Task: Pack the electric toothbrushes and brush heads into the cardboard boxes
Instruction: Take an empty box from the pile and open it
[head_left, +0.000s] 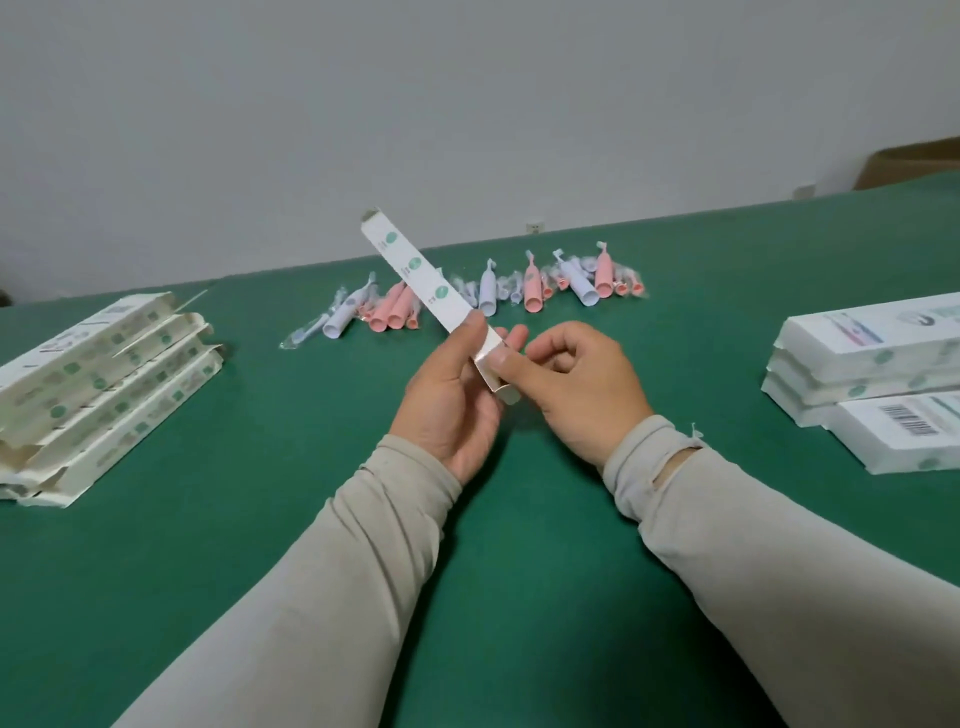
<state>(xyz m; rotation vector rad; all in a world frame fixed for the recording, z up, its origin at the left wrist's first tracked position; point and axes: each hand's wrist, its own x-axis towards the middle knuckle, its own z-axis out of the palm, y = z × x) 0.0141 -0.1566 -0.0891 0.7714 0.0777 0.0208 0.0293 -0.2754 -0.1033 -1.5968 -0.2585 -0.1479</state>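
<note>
Cardboard box (415, 275), one long narrow white one with three green dots down its side, is up in the air over the green table (311, 519), tilted with its far end leaning away to the left. Left hand (452, 395) grips it near the lower end, thumb on top. Right hand (571, 384) pinches the little end flap (498, 379) right beside it. Both arms are in beige sleeves.

Off to the left is a stack of flattened boxes (98, 374), at least four that I can count. On the right, a stack of closed boxes (872, 374), four visible, one showing a barcode.

Further back there's a row of toothbrushes (488, 296): roughly five pink handles and four pale lilac ones, with wrapped brush heads mixed in, too jumbled to count.
</note>
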